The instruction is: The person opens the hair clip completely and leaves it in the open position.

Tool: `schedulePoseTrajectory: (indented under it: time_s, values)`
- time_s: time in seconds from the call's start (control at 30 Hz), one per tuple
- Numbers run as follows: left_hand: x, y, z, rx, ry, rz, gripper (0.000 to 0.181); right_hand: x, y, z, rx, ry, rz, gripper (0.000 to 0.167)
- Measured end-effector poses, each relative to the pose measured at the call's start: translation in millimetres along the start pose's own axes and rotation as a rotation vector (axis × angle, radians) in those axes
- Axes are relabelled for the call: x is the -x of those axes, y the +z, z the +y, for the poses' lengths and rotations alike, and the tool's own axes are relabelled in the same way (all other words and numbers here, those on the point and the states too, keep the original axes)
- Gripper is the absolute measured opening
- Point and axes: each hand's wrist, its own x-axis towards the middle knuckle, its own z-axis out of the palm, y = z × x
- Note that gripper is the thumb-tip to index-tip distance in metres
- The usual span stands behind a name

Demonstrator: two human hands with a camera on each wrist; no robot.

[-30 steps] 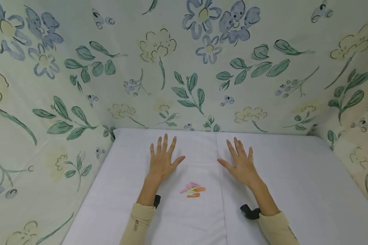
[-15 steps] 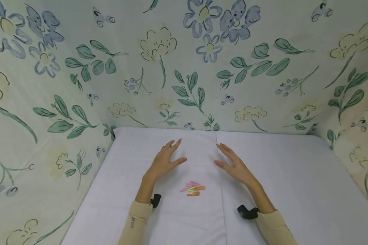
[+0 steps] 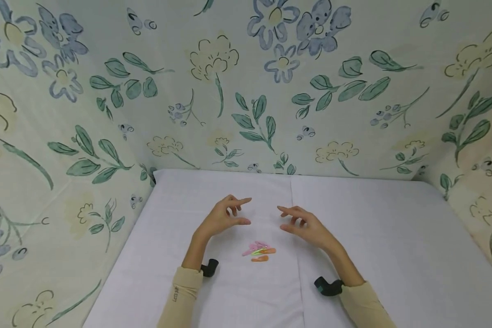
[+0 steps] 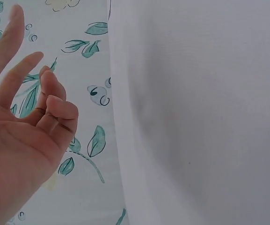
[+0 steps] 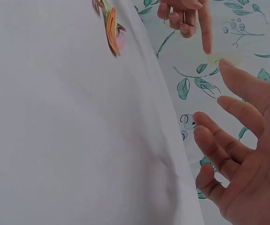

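Several small snap hair clips lie in a loose cluster in the middle of the table in the head view: pink clips [image 3: 257, 247], a yellow-green one partly covered, and orange clips [image 3: 260, 258]. Above and to the left of them is my left hand [image 3: 224, 216], raised with its index finger and thumb extended and the other fingers bent. My right hand [image 3: 307, 226] hovers beyond the clips on the right, fingers loosely bent. Neither hand touches anything. The right wrist view shows an orange clip [image 5: 111, 33] near its top edge.
A white cloth [image 3: 373, 237] with a crease line covers the table. Floral fabric [image 3: 213, 105] hangs as walls behind and at both sides. Each wrist wears a black camera, the left camera [image 3: 210, 268] and the right camera [image 3: 328, 286].
Both hands have turned from spread, palm-down poses to face each other. Their fingers have bent, and the hands have come closer together. The clips have stayed in place.
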Motion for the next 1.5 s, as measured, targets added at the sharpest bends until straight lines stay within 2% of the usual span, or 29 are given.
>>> schedulePoseTrajectory:
  time_s: [0.1, 0.3, 0.47, 0.8, 1.07, 1.23, 1.5]
  values:
    - [-0.2, -0.4, -1.1, 0.044, 0.008, -0.022, 0.065, 0.5, 2.1, 0.6, 0.0, -0.01, -0.03, 0.053]
    - [-0.3, 1.8, 0.0, 0.124, -0.018, -0.095, 0.054, 2.7, 4.9, 0.4, -0.054, -0.003, -0.098, 0.045]
    - [-0.1, 5.9, 0.2, 0.14, -0.018, -0.141, 0.046, 2.9, 9.3, -0.1, -0.094, -0.003, -0.15, 0.041]
    - [-1.5, 16.4, -1.9, 0.1, -0.054, -0.25, 0.037, 2.3, 17.5, 1.0, -0.122, -0.007, -0.254, 0.036]
    - [-3.2, 26.5, 1.4, 0.008, -0.016, -0.348, 0.032, 3.1, 24.8, 3.1, -0.101, 0.035, -0.311, 0.028]
    - [-2.5, 32.8, 2.0, -0.031, -0.027, -0.385, 0.029, 3.0, 30.1, 4.5, -0.065, 0.025, -0.309, 0.026]
    - [-0.4, 37.3, 7.6, -0.066, -0.056, -0.426, 0.028, 2.0, 35.5, 3.6, -0.039, 0.005, -0.255, 0.014]
